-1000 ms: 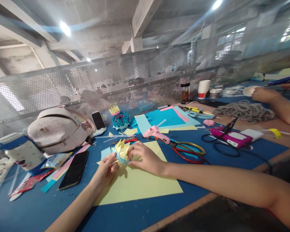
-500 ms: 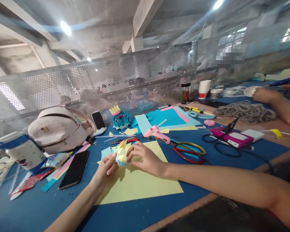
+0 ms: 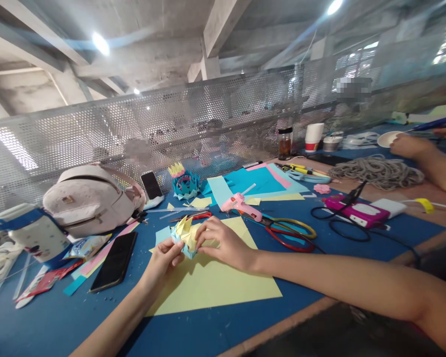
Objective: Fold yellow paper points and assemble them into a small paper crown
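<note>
A small paper flower (image 3: 186, 237) with yellow and light-blue pointed petals is held between both hands. My left hand (image 3: 166, 256) pinches its left side, thumb in front. On its right side, the bent fingers of my right hand (image 3: 223, 243) close against the petals; the fingertips are partly hidden. Beneath both hands lies a yellow paper sheet (image 3: 215, 282). Just behind the flower are red-handled scissors (image 3: 198, 216). To the right of my right hand rest a pink glue gun (image 3: 241, 206) and large scissors with red and yellow handles (image 3: 292, 234).
A blue layered paper flower (image 3: 186, 184) stands at the back. Blue paper sheets (image 3: 258, 181) lie behind the glue gun. On the left are a phone (image 3: 114, 261), a backpack (image 3: 91, 198) and a bottle (image 3: 37, 235). Grey cord (image 3: 377, 171) lies near another person's hand (image 3: 412, 146).
The paper flower has turned in my hands, so more light blue shows at its lower front. My left hand's grip has shifted slightly; my right hand is nearly still.
</note>
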`<action>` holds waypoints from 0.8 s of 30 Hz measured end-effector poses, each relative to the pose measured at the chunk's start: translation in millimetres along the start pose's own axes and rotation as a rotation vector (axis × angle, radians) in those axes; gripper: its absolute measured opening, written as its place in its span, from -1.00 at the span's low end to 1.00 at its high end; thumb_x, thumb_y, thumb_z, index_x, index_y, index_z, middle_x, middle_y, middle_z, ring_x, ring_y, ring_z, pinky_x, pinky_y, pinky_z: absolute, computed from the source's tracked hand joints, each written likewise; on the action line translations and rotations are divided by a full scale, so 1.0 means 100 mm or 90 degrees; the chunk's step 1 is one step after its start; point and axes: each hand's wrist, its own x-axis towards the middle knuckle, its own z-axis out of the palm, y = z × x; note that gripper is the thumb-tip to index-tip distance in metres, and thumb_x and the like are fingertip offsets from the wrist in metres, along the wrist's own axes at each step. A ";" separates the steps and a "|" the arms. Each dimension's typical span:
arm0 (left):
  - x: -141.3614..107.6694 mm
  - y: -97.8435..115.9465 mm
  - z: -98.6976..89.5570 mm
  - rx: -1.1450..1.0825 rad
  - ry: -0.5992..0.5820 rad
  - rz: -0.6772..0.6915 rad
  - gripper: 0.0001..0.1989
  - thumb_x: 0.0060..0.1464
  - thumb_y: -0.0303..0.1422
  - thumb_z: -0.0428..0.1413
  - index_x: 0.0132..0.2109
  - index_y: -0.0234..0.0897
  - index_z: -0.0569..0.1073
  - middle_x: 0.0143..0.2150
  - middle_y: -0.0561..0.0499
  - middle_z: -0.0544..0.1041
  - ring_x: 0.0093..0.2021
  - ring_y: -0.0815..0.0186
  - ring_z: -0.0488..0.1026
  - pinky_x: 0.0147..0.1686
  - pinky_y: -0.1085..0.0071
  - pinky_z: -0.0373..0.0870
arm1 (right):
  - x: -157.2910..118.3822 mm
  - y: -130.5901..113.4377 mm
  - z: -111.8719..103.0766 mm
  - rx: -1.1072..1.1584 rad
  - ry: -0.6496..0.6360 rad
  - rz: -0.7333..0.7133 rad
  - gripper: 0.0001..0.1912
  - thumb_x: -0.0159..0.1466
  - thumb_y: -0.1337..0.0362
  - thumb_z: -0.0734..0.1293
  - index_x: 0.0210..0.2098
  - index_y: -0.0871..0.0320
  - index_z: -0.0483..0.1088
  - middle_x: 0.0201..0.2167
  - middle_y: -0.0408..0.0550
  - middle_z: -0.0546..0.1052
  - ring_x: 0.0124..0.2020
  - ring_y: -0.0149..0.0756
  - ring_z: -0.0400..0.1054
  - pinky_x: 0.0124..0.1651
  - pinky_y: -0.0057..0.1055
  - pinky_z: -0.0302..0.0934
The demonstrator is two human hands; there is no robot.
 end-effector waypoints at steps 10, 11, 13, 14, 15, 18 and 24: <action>0.00 0.02 0.02 -0.044 0.035 0.006 -0.63 -0.19 -0.14 0.40 -0.39 -0.35 0.51 -0.62 0.19 0.29 -0.62 0.56 0.09 -0.59 0.59 0.12 | 0.01 -0.03 -0.03 -0.001 -0.008 0.008 -0.89 0.25 0.39 0.38 -0.23 0.09 0.49 -0.19 -0.07 0.51 -0.06 -0.21 0.28 0.06 -0.21 0.20; 0.01 0.01 0.02 -0.050 0.035 0.004 -0.62 -0.19 -0.14 0.40 -0.39 -0.36 0.53 -0.61 0.17 0.32 -0.61 0.55 0.13 -0.57 0.59 0.16 | 0.01 -0.03 -0.03 -0.005 -0.011 0.010 -0.87 0.24 0.40 0.39 -0.21 0.09 0.49 -0.18 -0.07 0.51 -0.06 -0.20 0.27 0.07 -0.21 0.19; 0.02 -0.01 0.01 -0.060 0.031 -0.006 -0.61 -0.17 -0.12 0.39 -0.40 -0.38 0.54 -0.62 0.14 0.36 -0.60 0.53 0.20 -0.54 0.57 0.22 | 0.01 -0.01 -0.02 -0.012 -0.017 0.011 -0.88 0.23 0.38 0.41 -0.22 0.09 0.49 -0.18 -0.06 0.50 -0.06 -0.19 0.27 0.06 -0.21 0.19; 0.03 -0.02 0.01 -0.064 0.029 -0.012 -0.61 -0.17 -0.11 0.38 -0.41 -0.39 0.55 -0.62 0.11 0.38 -0.60 0.52 0.22 -0.53 0.56 0.24 | 0.01 -0.01 -0.02 -0.014 -0.019 0.009 -0.90 0.23 0.37 0.41 -0.24 0.10 0.49 -0.18 -0.05 0.50 -0.06 -0.19 0.27 0.06 -0.22 0.19; 0.03 -0.03 0.01 -0.068 0.029 -0.015 -0.60 -0.17 -0.10 0.38 -0.42 -0.40 0.55 -0.60 0.08 0.42 -0.60 0.51 0.24 -0.53 0.55 0.26 | 0.01 0.00 -0.01 -0.015 -0.019 0.007 -0.93 0.24 0.36 0.41 -0.27 0.10 0.49 -0.19 -0.05 0.50 -0.07 -0.19 0.27 0.06 -0.23 0.18; 0.05 -0.06 0.01 -0.086 0.034 -0.014 -0.59 -0.21 -0.09 0.40 -0.40 -0.39 0.56 -0.52 0.02 0.50 -0.58 0.48 0.30 -0.53 0.53 0.29 | 0.01 0.01 -0.01 -0.012 -0.014 0.002 -0.97 0.26 0.35 0.40 -0.31 0.11 0.48 -0.21 -0.07 0.50 -0.08 -0.21 0.28 0.05 -0.25 0.17; 0.07 -0.11 -0.02 -0.108 0.025 -0.015 -0.67 -0.18 -0.22 0.42 -0.33 -0.36 0.58 -0.57 0.12 0.40 -0.59 0.56 0.22 -0.55 0.63 0.23 | 0.02 0.01 -0.02 -0.020 -0.010 0.004 -0.97 0.29 0.36 0.37 -0.31 0.12 0.44 -0.23 -0.09 0.52 -0.11 -0.22 0.27 0.03 -0.27 0.16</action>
